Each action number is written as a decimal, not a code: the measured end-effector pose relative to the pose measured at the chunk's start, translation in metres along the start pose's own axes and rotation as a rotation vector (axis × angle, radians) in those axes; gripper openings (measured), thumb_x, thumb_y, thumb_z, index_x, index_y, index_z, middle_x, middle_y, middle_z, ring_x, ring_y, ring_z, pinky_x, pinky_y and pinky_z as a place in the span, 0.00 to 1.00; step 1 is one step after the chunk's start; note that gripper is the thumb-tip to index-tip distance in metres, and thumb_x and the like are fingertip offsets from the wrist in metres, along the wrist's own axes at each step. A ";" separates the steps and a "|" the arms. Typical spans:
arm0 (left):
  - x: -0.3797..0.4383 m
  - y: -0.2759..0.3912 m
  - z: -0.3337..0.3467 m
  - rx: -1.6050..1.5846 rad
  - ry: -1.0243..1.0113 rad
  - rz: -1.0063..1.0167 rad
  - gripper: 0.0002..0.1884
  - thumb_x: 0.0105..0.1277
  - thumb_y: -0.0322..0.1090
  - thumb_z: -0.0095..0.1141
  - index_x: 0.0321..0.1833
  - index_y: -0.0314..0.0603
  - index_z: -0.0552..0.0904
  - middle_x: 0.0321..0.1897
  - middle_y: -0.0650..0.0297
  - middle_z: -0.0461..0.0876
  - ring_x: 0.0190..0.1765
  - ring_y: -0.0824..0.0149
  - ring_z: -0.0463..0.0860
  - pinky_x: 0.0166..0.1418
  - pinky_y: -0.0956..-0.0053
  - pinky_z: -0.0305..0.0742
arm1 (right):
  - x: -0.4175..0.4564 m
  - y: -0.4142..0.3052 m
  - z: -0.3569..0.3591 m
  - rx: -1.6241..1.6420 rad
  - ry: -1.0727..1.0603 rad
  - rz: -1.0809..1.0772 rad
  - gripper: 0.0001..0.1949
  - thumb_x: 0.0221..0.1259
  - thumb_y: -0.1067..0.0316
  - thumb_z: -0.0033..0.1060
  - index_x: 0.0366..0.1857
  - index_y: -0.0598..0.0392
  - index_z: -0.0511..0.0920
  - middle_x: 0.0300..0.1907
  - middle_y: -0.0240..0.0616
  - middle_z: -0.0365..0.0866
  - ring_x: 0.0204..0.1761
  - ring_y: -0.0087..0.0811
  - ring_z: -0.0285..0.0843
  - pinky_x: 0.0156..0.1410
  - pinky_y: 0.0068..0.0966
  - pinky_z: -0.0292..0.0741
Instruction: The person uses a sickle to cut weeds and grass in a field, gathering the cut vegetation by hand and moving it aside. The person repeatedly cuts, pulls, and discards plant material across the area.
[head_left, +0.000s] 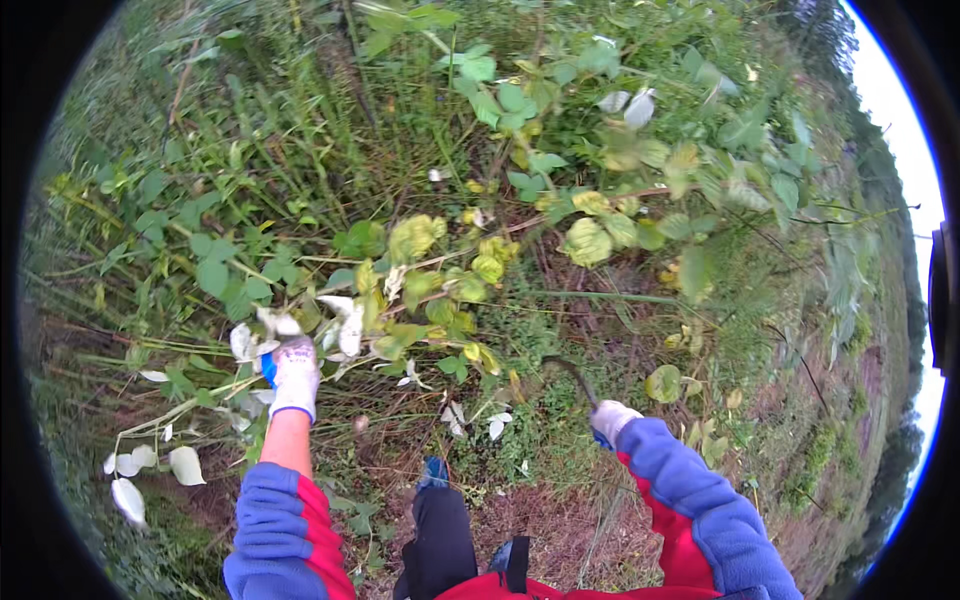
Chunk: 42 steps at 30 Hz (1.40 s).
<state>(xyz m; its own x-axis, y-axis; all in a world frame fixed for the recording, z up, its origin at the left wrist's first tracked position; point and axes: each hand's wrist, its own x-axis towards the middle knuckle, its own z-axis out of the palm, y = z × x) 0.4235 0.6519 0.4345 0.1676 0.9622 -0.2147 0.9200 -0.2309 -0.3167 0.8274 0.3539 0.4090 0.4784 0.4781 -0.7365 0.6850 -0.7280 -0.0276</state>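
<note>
My left hand (294, 375), in a white and blue work glove, is closed on a leafy bramble-like stem (176, 409). Pale leaf undersides (350, 330) show around the fist, and the exact grip point is hidden behind the glove. On the other side, my right hand (615, 424), also gloved, holds a sickle (581, 381) by its handle, which the fist mostly covers. The dark curved blade points up and left over low green plants, apart from the left hand. Between and beyond the hands run long stems with yellowing leaves (487, 268).
Tall grass (300, 150) and tangled green stems fill the far side. Another leafy stem with yellow-green leaves (589, 241) arches across the upper right. My shoe (433, 474) stands on dry reddish ground cover (540, 517). Trees and bright sky line the right rim.
</note>
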 end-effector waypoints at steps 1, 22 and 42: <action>-0.002 -0.002 0.000 -0.052 0.061 0.099 0.11 0.48 0.33 0.57 0.35 0.41 0.78 0.33 0.56 0.81 0.39 0.58 0.81 0.43 0.68 0.75 | -0.015 0.015 0.008 0.064 0.003 0.188 0.17 0.58 0.55 0.47 0.39 0.58 0.79 0.32 0.45 0.81 0.33 0.42 0.81 0.35 0.35 0.75; -0.010 -0.036 0.015 -0.159 0.165 0.134 0.24 0.41 0.35 0.65 0.43 0.39 0.74 0.41 0.55 0.76 0.46 0.58 0.78 0.49 0.68 0.73 | 0.136 -0.201 -0.106 -0.319 0.179 -0.333 0.13 0.53 0.64 0.51 0.37 0.59 0.79 0.37 0.48 0.81 0.41 0.44 0.79 0.45 0.33 0.74; -0.109 -0.013 0.034 -0.222 0.135 0.079 0.10 0.48 0.33 0.57 0.35 0.42 0.79 0.33 0.57 0.80 0.38 0.59 0.82 0.40 0.69 0.76 | -0.176 0.058 0.033 1.404 0.072 -0.273 0.09 0.62 0.56 0.48 0.34 0.48 0.67 0.29 0.42 0.75 0.13 0.27 0.65 0.10 0.26 0.65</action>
<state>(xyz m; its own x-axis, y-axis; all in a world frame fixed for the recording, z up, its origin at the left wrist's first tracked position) 0.3810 0.5453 0.4304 0.2743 0.9563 -0.1013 0.9548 -0.2834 -0.0901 0.7648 0.2109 0.5151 0.4778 0.6724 -0.5653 -0.3220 -0.4647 -0.8248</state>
